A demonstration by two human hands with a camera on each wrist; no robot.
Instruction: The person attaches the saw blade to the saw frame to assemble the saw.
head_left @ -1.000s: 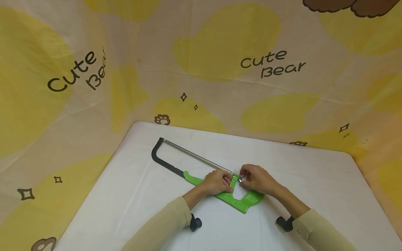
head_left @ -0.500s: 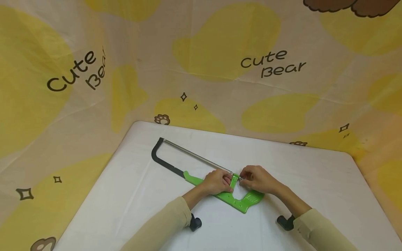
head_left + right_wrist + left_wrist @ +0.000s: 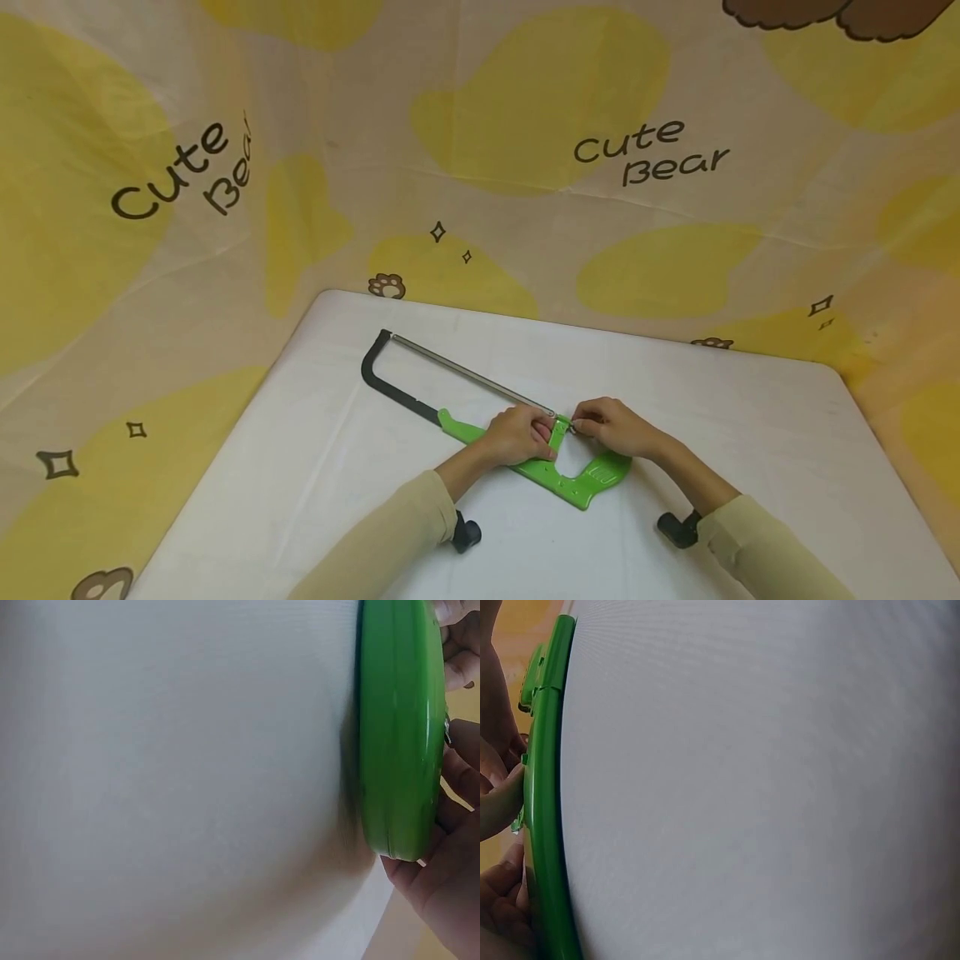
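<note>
A hacksaw with a green handle (image 3: 564,483) and black front frame (image 3: 400,395) lies flat on the white table, its blade (image 3: 472,374) toward the far side. My left hand (image 3: 513,435) grips the green post at the blade's near end. On the other side of that post, my right hand (image 3: 617,429) pinches a small metal wing nut (image 3: 573,428) between thumb and fingers, which mostly cover it. Both wrist views look along the table from low down. The left one shows the handle's green edge (image 3: 546,787); the right one shows the rounded grip end (image 3: 401,750) beside my right hand (image 3: 454,889).
The white tabletop (image 3: 300,475) ends at a back edge against a yellow and beige printed cloth (image 3: 510,242). More cloth (image 3: 97,317) hangs along the left side. Black pieces worn at the wrists show below the left sleeve (image 3: 467,535) and beside the right sleeve (image 3: 678,531).
My right fingers have shifted and closed over the wing nut, turning it; its wings showed more clearly earlier. My left hand and the hacksaw stay in place.
</note>
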